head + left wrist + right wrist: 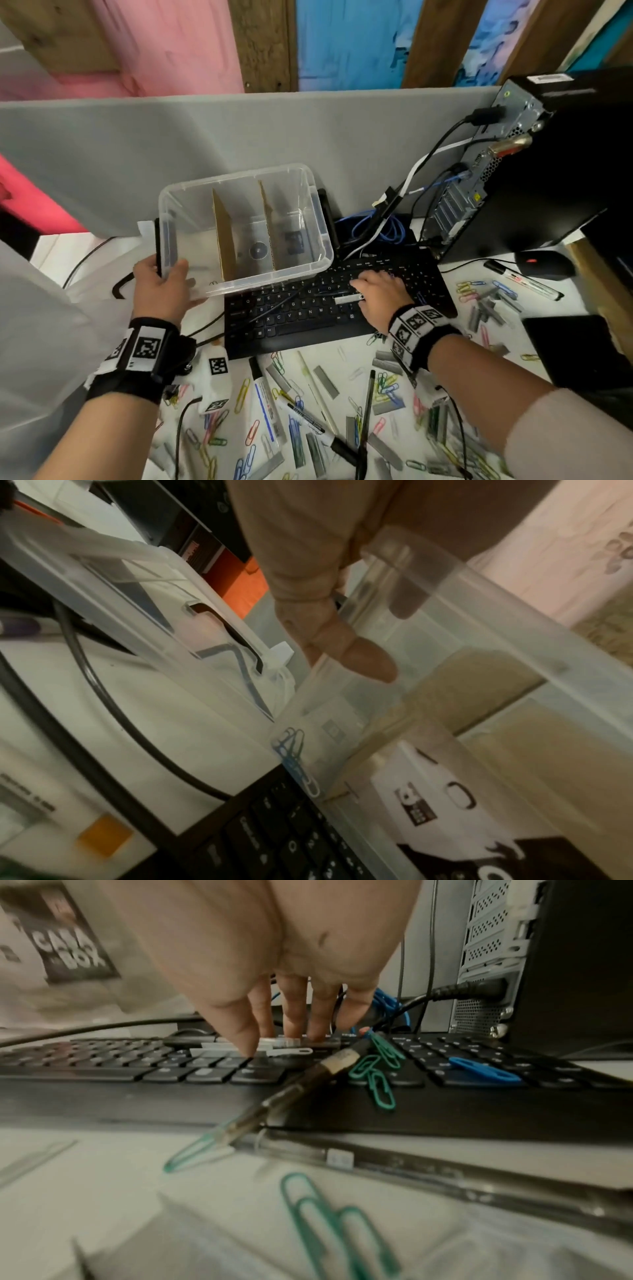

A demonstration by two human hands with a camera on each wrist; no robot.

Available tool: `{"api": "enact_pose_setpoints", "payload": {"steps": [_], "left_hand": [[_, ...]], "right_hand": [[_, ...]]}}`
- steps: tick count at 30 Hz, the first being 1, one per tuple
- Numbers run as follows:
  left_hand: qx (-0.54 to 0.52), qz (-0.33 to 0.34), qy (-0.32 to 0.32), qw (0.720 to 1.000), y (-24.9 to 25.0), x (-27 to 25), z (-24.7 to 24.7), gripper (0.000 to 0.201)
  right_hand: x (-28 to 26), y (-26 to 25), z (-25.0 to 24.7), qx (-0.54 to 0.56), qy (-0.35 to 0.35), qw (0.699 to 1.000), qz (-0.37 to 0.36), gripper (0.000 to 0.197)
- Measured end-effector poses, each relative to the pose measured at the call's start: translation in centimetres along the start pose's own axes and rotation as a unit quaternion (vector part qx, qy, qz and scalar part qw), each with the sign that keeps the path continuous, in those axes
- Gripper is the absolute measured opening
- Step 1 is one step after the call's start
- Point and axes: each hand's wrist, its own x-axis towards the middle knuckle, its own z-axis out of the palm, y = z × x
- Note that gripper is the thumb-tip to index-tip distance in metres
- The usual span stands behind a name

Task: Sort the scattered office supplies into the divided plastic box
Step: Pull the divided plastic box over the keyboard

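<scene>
The box [245,229], apparently empty, is gripped at its left rim by the left hand [159,287], resting partly on the keyboard's [308,308] far-left corner. A staple strip [348,299] is reached by the right hand's [378,294] spread fingers; pinching and lifting are judged next.

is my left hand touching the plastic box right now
Touching. In the head view the left hand wraps the plastic box at its left end; the left wrist view shows the thumb lying flat against its clear wall.
</scene>
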Motion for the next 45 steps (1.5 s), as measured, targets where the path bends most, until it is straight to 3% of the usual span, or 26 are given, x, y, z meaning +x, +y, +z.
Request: {"api": "enact_pose_setpoints", "payload": {"steps": [6,12,16,18,21,25,31,38,41,45], "left_hand": [[-0.06,-0.012,-0.012,0.998,0.7,-0.9,-0.9,0.043],[-0.05,0.002,-0.026,0.998,0.5,-1.8,-0.9,0.043],[-0.027,0.011,-0.029,0.999,0.0,-2.5,-0.4,0.044],[-0.019,0.014,-0.033,0.999,-0.1,-2.9,-0.4,0.045],[-0.011,0.011,-0.037,0.999,-0.3,-3.3,-0.3,0.049],[-0.007,0.005,-0.041,0.999,-0.3,-3.7,0.2,0.05],[0.012,0.009,-0.051,0.999,-0.3,-4.6,1.7,0.044],[0.041,0.012,-0.046,0.998,0.0,-6.2,2.5,0.051],[0.028,-0.001,-0.065,0.998,0.3,-7.2,3.2,0.046],[0.017,-0.026,-0.1,0.994,-0.4,-8.2,4.0,0.041]], "right_hand": [[-1.0,-0.2,1.5,-0.018,0.035,0.999,-0.009,0.043],[-4.3,-0.5,3.5,0.008,0.023,0.998,-0.054,0.043],[-6.3,-0.7,3.3,0.016,0.007,0.996,-0.087,0.032],[-6.5,-0.1,2.2,0.066,0.02,0.995,-0.068,0.031],[-5.2,2.0,0.6,0.122,0.084,0.989,0.027,0.036],[-2.6,4.8,-0.3,0.117,0.066,0.984,0.119,0.048],[-2.6,5.4,0.2,0.089,-0.028,0.993,0.07,0.05],[-8.2,3.5,1.5,0.096,-0.056,0.994,-0.014,0.057],[-9.3,3.5,1.1,0.126,-0.015,0.992,-0.001,0.051],[-9.2,4.3,-1.0,0.206,0.056,0.973,0.088,0.027]]}}
